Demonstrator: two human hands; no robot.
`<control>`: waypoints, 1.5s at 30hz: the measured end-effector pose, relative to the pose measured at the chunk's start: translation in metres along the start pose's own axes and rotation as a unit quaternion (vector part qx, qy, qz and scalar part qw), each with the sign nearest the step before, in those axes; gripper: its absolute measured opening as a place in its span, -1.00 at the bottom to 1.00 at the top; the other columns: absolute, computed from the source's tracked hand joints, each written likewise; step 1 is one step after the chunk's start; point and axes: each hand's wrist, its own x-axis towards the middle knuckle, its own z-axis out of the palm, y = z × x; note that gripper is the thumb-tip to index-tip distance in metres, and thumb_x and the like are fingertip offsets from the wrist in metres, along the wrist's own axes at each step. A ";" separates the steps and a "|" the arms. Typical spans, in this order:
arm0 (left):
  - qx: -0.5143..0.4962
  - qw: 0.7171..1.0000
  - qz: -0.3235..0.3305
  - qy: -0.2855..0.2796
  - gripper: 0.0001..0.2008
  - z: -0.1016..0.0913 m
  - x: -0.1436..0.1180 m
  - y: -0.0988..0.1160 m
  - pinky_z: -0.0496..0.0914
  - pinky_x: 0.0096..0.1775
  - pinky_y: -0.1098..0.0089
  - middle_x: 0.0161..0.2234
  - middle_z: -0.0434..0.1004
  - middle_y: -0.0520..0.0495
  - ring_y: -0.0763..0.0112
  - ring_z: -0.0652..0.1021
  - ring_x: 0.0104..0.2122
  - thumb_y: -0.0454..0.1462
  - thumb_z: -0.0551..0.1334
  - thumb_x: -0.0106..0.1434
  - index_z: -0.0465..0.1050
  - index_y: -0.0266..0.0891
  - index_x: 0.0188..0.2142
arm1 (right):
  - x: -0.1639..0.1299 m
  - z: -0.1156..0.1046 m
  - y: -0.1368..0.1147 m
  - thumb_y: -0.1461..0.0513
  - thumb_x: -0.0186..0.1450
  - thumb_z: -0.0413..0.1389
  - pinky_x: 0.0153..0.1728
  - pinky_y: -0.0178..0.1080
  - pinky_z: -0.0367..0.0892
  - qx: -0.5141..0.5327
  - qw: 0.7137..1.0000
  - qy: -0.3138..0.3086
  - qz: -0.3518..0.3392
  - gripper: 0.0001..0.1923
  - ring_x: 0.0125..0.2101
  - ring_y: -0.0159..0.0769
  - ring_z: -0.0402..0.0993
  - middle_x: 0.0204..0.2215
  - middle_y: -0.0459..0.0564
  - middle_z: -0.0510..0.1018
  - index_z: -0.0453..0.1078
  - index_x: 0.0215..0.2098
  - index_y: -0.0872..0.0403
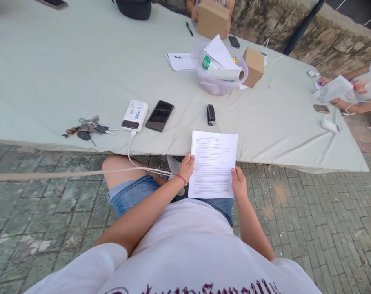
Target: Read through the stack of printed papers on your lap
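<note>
A stack of printed paper sheets (214, 167) is held over my lap, its top end reaching over the table's near edge. My left hand (187, 168) grips the stack's left side, thumb on top. On the right side, my right hand (239, 182) pinches the edge the same way; the fingers under the paper are hidden. Just beyond the sheets lies a black stapler (210, 114). To the left of it are a black smartphone (160, 116) and a white power bank (134, 116) with a cable plugged in.
Keys (89, 128) lie near the table's front edge. A clear plastic basin (216, 86) holds papers and a roll, beside a cardboard box (253, 67). Across the table (65, 77), a person holds another cardboard box (212, 19). At right, another person handles paper (336, 89). A cable crosses at left.
</note>
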 end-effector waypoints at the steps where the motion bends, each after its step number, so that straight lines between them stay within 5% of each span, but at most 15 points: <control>1: -0.019 1.000 0.001 -0.009 -0.62 0.000 -0.001 0.000 0.38 0.08 0.16 -0.12 0.60 -0.17 0.14 0.55 -0.05 0.07 0.08 0.39 0.39 -0.18 -0.18 | 0.002 -0.002 -0.001 -0.16 0.39 -0.03 -0.11 -0.13 0.38 -0.014 1.000 0.017 -0.004 -0.49 -0.19 -0.13 0.50 -0.21 0.00 0.62 0.46 -0.06 0.03; 10: -0.019 0.999 -0.009 0.023 -0.59 0.004 0.001 -0.007 0.38 0.04 0.17 -0.22 0.59 -0.12 0.16 0.56 -0.12 0.13 0.13 0.35 0.40 -0.16 -0.26 | -0.001 -0.006 -0.004 -0.14 0.40 -0.05 -0.23 -0.20 0.31 -0.047 0.998 0.002 -0.029 -0.54 -0.31 -0.20 0.43 -0.34 -0.08 0.55 0.43 -0.14 0.01; 16: -0.069 0.997 -0.021 -0.013 -0.57 0.003 -0.001 -0.011 0.39 0.09 0.15 -0.14 0.63 -0.16 0.16 0.57 -0.08 0.10 0.14 0.35 0.46 -0.21 -0.22 | 0.007 -0.015 0.002 -0.07 0.38 -0.01 -0.20 -0.12 0.36 -0.098 0.995 -0.014 -0.019 -0.59 -0.27 -0.11 0.50 -0.29 0.02 0.62 0.48 -0.13 0.02; 21: -0.071 0.996 -0.031 -0.046 -0.51 0.006 -0.006 -0.008 0.38 0.12 0.14 -0.07 0.63 -0.19 0.13 0.56 -0.01 0.14 0.14 0.33 0.48 -0.22 -0.13 | 0.043 -0.011 -0.042 0.00 0.41 -0.03 0.01 0.02 0.40 -0.152 0.974 0.071 -0.155 -0.59 -0.07 -0.05 0.50 -0.06 0.14 0.60 0.51 -0.01 0.02; 27: -0.054 0.996 -0.024 -0.069 -0.52 0.012 -0.013 -0.001 0.42 0.02 0.18 -0.19 0.62 -0.12 0.17 0.55 -0.12 0.17 0.15 0.31 0.46 -0.20 -0.23 | 0.098 0.044 -0.108 0.13 0.51 -0.16 0.23 0.10 0.28 -0.247 0.914 -0.085 -0.311 -0.54 0.17 -0.01 0.33 0.18 0.12 0.49 0.42 0.21 0.02; 31: -0.062 0.996 -0.006 -0.070 -0.53 0.014 -0.017 0.003 0.42 0.04 0.16 -0.19 0.61 -0.13 0.16 0.55 -0.12 0.15 0.14 0.32 0.46 -0.20 -0.22 | 0.112 0.073 -0.124 0.26 0.49 -0.16 0.27 0.11 0.22 -0.332 0.874 -0.169 -0.312 -0.52 0.29 0.04 0.21 0.19 0.20 0.49 0.36 0.27 0.15; 37: -0.072 0.995 0.001 -0.064 -0.55 0.014 -0.018 0.000 0.41 0.06 0.19 -0.20 0.60 -0.11 0.19 0.55 -0.11 0.14 0.12 0.34 0.45 -0.19 -0.23 | 0.106 0.078 -0.131 0.31 0.48 -0.16 0.18 0.09 0.29 -0.407 0.835 -0.213 -0.301 -0.55 0.26 0.06 0.27 0.11 0.26 0.54 0.41 0.22 0.17; 41: -0.053 0.996 0.007 -0.067 -0.56 0.014 -0.018 -0.004 0.42 -0.01 0.19 -0.26 0.57 -0.09 0.20 0.54 -0.18 0.13 0.12 0.35 0.43 -0.19 -0.25 | 0.108 0.078 -0.135 0.28 0.49 -0.16 0.07 0.00 0.34 -0.419 0.836 -0.216 -0.280 -0.56 0.07 0.03 0.40 0.02 0.23 0.59 0.46 0.16 0.18; 45: -0.042 0.996 0.011 -0.082 -0.57 0.014 -0.019 -0.001 0.41 -0.05 0.20 -0.25 0.57 -0.09 0.20 0.53 -0.19 0.12 0.12 0.35 0.43 -0.19 -0.22 | 0.118 0.076 -0.139 0.20 0.48 -0.07 0.00 -0.11 0.33 -0.343 0.884 -0.205 -0.244 -0.63 -0.06 -0.07 0.47 -0.11 0.12 0.64 0.56 -0.01 0.10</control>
